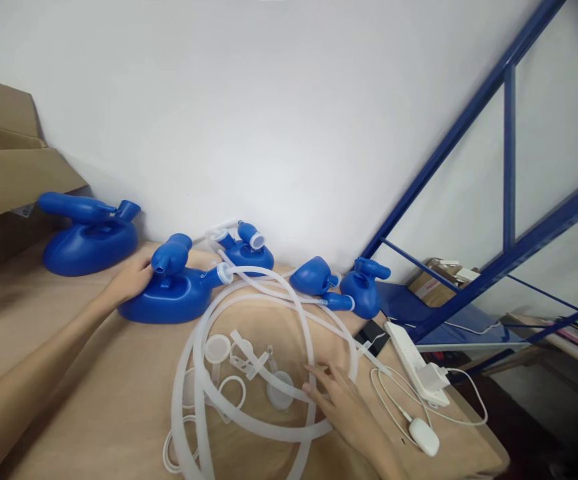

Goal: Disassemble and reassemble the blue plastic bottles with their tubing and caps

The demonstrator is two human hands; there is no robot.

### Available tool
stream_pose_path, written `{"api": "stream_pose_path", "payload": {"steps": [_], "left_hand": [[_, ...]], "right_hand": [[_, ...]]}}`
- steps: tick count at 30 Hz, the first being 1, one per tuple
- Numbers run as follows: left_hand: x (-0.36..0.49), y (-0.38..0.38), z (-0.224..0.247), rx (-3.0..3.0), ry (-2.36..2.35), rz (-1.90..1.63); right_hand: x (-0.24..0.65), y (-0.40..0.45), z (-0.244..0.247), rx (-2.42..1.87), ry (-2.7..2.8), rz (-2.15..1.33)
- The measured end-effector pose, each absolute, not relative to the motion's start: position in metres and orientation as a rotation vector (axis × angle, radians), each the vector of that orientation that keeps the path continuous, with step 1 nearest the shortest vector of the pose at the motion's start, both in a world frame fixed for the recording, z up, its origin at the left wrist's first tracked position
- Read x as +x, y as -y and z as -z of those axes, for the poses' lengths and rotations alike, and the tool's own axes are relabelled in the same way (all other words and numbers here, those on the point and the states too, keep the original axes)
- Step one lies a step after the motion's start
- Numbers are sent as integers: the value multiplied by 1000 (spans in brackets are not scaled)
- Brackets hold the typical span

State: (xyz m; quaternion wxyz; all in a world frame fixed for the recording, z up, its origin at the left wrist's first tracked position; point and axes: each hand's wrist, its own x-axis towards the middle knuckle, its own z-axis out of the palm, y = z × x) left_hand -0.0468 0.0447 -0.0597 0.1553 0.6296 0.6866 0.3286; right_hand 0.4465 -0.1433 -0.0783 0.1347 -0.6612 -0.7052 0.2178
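My left hand (136, 272) grips a blue plastic urinal bottle (169, 303) from its left side; some of its fingers are hidden behind the bottle's upper part. A translucent hose (269, 432) joins the bottle's mouth through a clear cap (225, 273) and lies in wide loops across the table. Down at the right of these loops, my right hand (341, 400) has its curled fingertips on the hose. Inside the loops are a round translucent lid (217, 348), another lid (279, 392), a white ring (233, 393) and small clear plastic parts.
Several more blue bottles stand or lie along the wall, among them one at the left (91, 247). A cardboard box (9, 173) sits at far left. To the right are a phone (373, 337), a power strip (413, 360), cables, a white puck (423, 437) and a blue metal frame (469, 287).
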Motion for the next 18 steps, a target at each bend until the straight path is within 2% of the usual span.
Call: {"api": "stream_pose_path", "payload": {"steps": [4, 8, 12, 18], "left_hand": [[-46, -44, 61, 1788, -1991, -935], [-46, -45, 62, 1782, -2010, -936], [-47, -45, 62, 1781, -2012, -926], [-48, -45, 62, 1786, -1996, -927]], "right_hand": [[453, 121, 101, -1791, 1989, -695], [461, 89, 103, -1638, 1569, -614], [462, 68, 65, -1407, 1103, -619], [482, 56, -10, -1028, 777, -1285]]}}
